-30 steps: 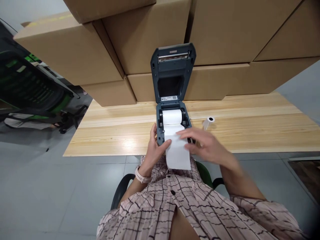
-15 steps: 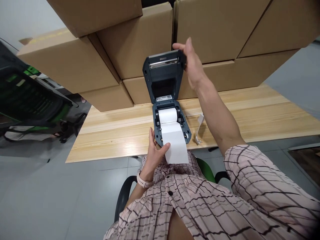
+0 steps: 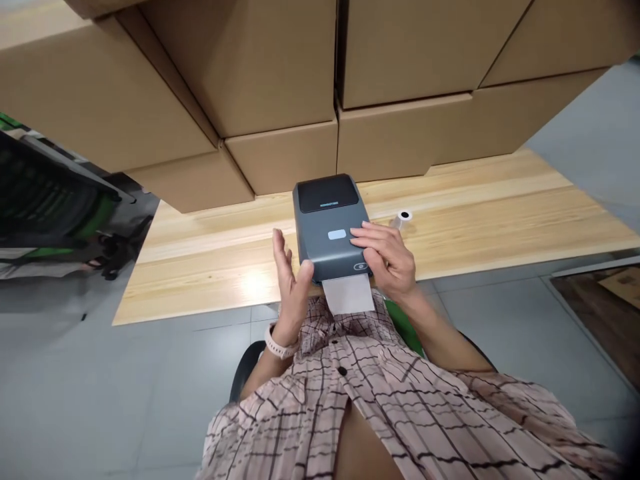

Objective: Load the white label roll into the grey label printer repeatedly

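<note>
A dark grey label printer (image 3: 327, 230) sits near the front edge of the table with its lid closed. White label paper (image 3: 349, 295) sticks out of its front and hangs over the table edge. My right hand (image 3: 390, 257) rests on the lid's front right corner, fingers laid out over the top. At the printer's left front corner, my left hand (image 3: 293, 283) is held upright with thumb and fingers apart; whether the thumb touches the casing I cannot tell. The paper roll inside is hidden by the lid.
Stacked cardboard boxes (image 3: 280, 153) line the back of the wooden table (image 3: 210, 267). A small white roll with a dark centre (image 3: 404, 217) lies right of the printer. A dark chair (image 3: 55, 193) stands on the floor at the left.
The printer's lid has swung down from upright to closed, covering the paper roll. My right hand came down with it to the front corner. My left hand has let go of the paper.
</note>
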Tool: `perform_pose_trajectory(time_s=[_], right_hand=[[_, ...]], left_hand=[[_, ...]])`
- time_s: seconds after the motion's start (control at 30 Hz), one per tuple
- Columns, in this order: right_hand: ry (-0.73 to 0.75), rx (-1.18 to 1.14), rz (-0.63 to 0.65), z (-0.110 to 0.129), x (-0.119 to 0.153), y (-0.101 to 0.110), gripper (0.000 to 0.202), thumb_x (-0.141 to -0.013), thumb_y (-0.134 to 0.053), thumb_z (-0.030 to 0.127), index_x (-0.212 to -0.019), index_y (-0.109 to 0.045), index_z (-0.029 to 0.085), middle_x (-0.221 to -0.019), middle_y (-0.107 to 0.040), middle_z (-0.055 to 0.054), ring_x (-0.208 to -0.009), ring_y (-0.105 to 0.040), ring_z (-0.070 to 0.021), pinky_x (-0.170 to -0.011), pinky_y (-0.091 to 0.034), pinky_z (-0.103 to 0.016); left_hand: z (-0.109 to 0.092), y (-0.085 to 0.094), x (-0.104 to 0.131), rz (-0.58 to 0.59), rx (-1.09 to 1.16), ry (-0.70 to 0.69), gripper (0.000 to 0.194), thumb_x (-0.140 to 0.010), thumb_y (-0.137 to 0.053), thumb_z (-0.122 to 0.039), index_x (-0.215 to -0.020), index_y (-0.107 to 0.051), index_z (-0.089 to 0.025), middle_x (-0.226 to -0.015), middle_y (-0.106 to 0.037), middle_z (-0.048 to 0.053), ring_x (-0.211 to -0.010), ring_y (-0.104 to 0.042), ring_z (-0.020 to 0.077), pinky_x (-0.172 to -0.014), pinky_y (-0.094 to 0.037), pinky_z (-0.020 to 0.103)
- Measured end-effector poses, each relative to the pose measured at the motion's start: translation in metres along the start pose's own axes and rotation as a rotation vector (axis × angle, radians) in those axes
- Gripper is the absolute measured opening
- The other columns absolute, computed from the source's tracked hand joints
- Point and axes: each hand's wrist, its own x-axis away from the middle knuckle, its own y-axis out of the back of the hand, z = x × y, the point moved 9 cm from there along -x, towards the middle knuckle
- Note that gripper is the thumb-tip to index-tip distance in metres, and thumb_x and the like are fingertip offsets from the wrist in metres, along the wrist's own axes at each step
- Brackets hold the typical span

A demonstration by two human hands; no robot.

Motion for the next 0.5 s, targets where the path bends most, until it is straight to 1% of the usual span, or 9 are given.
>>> perform_pose_trajectory(time_s=[0.07, 0.1, 0.13, 0.17, 0.23, 0.27, 0.33, 0.43, 0.5], right_hand=[[-0.118, -0.052, -0.065, -0.011, 0.004, 0.000, 0.020, -0.105, -0.063, 0.031, -0.116, -0.080, 0.036, -0.115, -0.084, 0.000, -0.124, -0.075, -0.0289, -0.112, -0.057, -0.057], [-0.189, -0.094, -0.091, -0.018, 0.007, 0.000, 0.020, -0.104, -0.067, 0.036, -0.120, -0.079, 0.036, -0.120, -0.083, -0.001, -0.128, -0.073, -0.0295, -0.116, -0.055, -0.058], [-0.268, -0.149, -0.105, -0.026, 0.011, -0.001, 0.027, -0.101, -0.070, 0.041, -0.128, -0.076, 0.036, -0.132, -0.079, -0.003, -0.135, -0.068, -0.0301, -0.120, -0.053, -0.058], [-0.358, -0.214, -0.104, -0.034, 0.017, -0.003, 0.041, -0.098, -0.074, 0.046, -0.138, -0.071, 0.037, -0.146, -0.073, -0.004, -0.144, -0.062, -0.0305, -0.124, -0.050, -0.057], [-0.554, -0.367, -0.052, -0.050, 0.030, -0.012, 0.073, -0.091, -0.081, 0.055, -0.156, -0.055, 0.037, -0.170, -0.052, -0.005, -0.160, -0.046, -0.0309, -0.132, -0.043, -0.056], [-0.651, -0.445, -0.013, -0.056, 0.037, -0.017, 0.086, -0.087, -0.084, 0.059, -0.162, -0.047, 0.037, -0.176, -0.044, -0.005, -0.165, -0.039, -0.0308, -0.135, -0.039, -0.056], [-0.805, -0.576, 0.047, -0.064, 0.048, -0.027, 0.102, -0.082, -0.087, 0.062, -0.168, -0.037, 0.038, -0.180, -0.036, -0.003, -0.169, -0.030, -0.0304, -0.139, -0.030, -0.057], [-0.922, -0.690, 0.067, -0.068, 0.057, -0.035, 0.104, -0.082, -0.086, 0.062, -0.170, -0.034, 0.039, -0.182, -0.032, 0.000, -0.171, -0.026, -0.0306, -0.141, -0.023, -0.058], [-0.943, -0.708, 0.065, -0.068, 0.060, -0.038, 0.101, -0.084, -0.084, 0.061, -0.170, -0.035, 0.040, -0.182, -0.031, 0.002, -0.171, -0.025, -0.0304, -0.141, -0.021, -0.057]], left_hand=[[0.011, -0.010, -0.006, 0.026, 0.045, 0.095, 0.098, -0.091, -0.071, -0.072, -0.173, -0.029, -0.037, -0.186, -0.022, 0.006, -0.174, -0.017, 0.0345, -0.142, -0.020, 0.053], [0.017, -0.014, -0.006, 0.032, 0.072, 0.142, 0.101, -0.090, -0.074, -0.071, -0.173, -0.029, -0.036, -0.185, -0.025, 0.007, -0.173, -0.020, 0.0351, -0.142, -0.021, 0.052], [0.023, -0.016, -0.006, 0.031, 0.097, 0.183, 0.103, -0.088, -0.077, -0.070, -0.172, -0.029, -0.035, -0.184, -0.027, 0.008, -0.172, -0.023, 0.0356, -0.141, -0.023, 0.053], [0.027, -0.017, -0.004, 0.026, 0.115, 0.214, 0.105, -0.086, -0.079, -0.069, -0.172, -0.030, -0.034, -0.183, -0.029, 0.009, -0.171, -0.026, 0.0361, -0.141, -0.025, 0.053], [0.033, -0.016, 0.001, 0.015, 0.127, 0.247, 0.107, -0.084, -0.082, -0.069, -0.172, -0.030, -0.035, -0.183, -0.032, 0.010, -0.170, -0.030, 0.0369, -0.139, -0.029, 0.054], [0.034, -0.015, 0.003, 0.013, 0.124, 0.253, 0.107, -0.084, -0.082, -0.070, -0.171, -0.031, -0.035, -0.182, -0.032, 0.010, -0.169, -0.030, 0.0370, -0.138, -0.031, 0.053], [0.033, -0.014, 0.005, 0.016, 0.103, 0.249, 0.107, -0.084, -0.080, -0.072, -0.171, -0.031, -0.034, -0.183, -0.032, 0.010, -0.169, -0.031, 0.0368, -0.137, -0.033, 0.052], [0.031, -0.013, 0.006, 0.014, 0.056, 0.221, 0.104, -0.085, -0.077, -0.073, -0.170, -0.034, -0.031, -0.183, -0.031, 0.011, -0.169, -0.030, 0.0367, -0.137, -0.033, 0.051], [0.030, -0.014, 0.005, 0.002, 0.032, 0.190, 0.100, -0.085, -0.076, -0.074, -0.167, -0.040, -0.029, -0.180, -0.036, 0.012, -0.167, -0.035, 0.0378, -0.136, -0.034, 0.052]])
